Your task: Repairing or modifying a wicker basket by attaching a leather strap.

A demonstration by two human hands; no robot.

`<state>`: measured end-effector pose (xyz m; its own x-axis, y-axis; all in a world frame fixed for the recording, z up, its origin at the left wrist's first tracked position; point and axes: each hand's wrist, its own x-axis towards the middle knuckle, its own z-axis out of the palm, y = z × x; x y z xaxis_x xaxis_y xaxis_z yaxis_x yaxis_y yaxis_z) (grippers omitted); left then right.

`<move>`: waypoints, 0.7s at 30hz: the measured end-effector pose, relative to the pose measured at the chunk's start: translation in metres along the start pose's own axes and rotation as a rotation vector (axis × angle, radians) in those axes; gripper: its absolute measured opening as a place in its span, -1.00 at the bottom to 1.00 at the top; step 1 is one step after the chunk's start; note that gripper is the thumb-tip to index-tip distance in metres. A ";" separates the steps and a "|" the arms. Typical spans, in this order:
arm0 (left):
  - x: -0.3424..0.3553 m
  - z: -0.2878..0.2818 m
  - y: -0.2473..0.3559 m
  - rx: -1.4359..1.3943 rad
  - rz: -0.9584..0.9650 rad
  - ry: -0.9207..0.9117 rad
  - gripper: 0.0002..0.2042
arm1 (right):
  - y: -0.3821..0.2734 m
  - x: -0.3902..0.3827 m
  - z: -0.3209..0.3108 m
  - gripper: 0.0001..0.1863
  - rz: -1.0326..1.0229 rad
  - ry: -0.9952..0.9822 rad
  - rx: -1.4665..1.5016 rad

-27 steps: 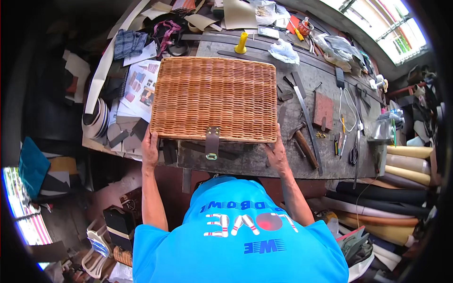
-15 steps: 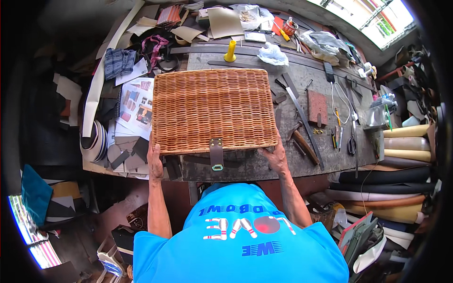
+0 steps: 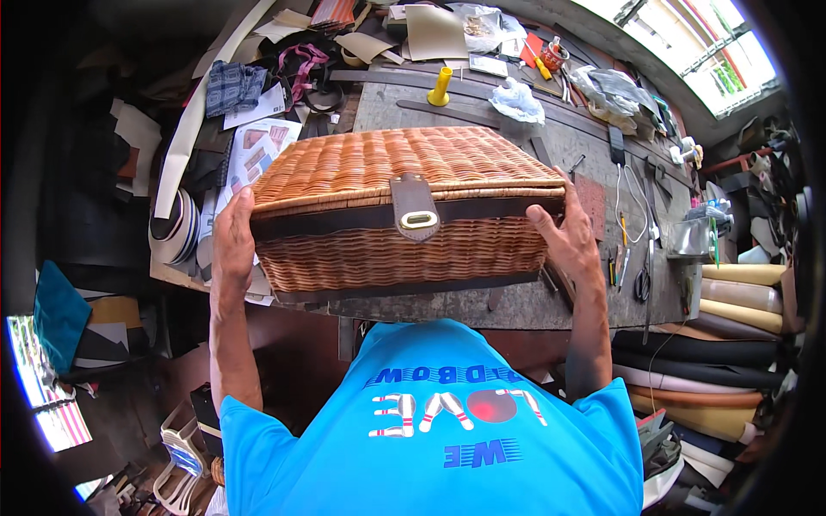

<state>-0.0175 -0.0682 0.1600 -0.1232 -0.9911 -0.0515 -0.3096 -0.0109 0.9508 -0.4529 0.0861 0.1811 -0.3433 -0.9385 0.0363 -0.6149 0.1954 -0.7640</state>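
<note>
Wicker basket is over the near edge of the workbench, lid down, front turned into my view; whether its base rests there, I can't tell. My right hand pinches the right end, thumb on the front corner; my left hand clasps the left end, fingertips hidden. I'd press evenly from both ends and leave the dark strap unloaded.

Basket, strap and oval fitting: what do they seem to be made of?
Basket: probably wicker with a glossy brown finish, given the interlaced strands; natural or synthetic, I can't tell.
Strap: likely dark brown leather or lookalike, smooth with a stitched-looking edge.
Oval fitting: apparently polished, brass-coloured metal, from its shine.
</note>
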 end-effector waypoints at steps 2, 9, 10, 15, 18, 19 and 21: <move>0.005 -0.003 0.009 0.068 -0.047 0.013 -0.40 | -0.009 0.003 -0.011 -0.02 0.027 0.009 -0.037; 0.030 0.003 0.026 0.518 -0.071 -0.085 -0.28 | -0.017 0.012 -0.023 -0.14 0.279 -0.044 -0.193; 0.033 0.007 0.022 0.521 -0.064 -0.087 -0.28 | -0.014 0.014 -0.021 -0.14 0.280 -0.038 -0.189; 0.039 0.030 0.023 0.678 -0.058 -0.119 -0.24 | 0.008 0.021 -0.004 -0.11 0.367 -0.069 -0.211; 0.042 0.036 0.027 0.719 -0.048 -0.111 -0.26 | 0.013 0.023 0.002 -0.12 0.377 -0.025 -0.217; 0.045 0.036 0.023 0.731 -0.021 -0.089 -0.27 | 0.013 0.025 0.004 -0.13 0.374 -0.012 -0.226; 0.049 0.038 0.018 0.744 0.005 -0.068 -0.28 | 0.019 0.029 0.007 -0.15 0.339 0.014 -0.202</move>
<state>-0.0652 -0.1120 0.1634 -0.1773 -0.9801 -0.0895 -0.8621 0.1108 0.4945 -0.4698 0.0605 0.1635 -0.5597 -0.8073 -0.1870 -0.5918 0.5473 -0.5918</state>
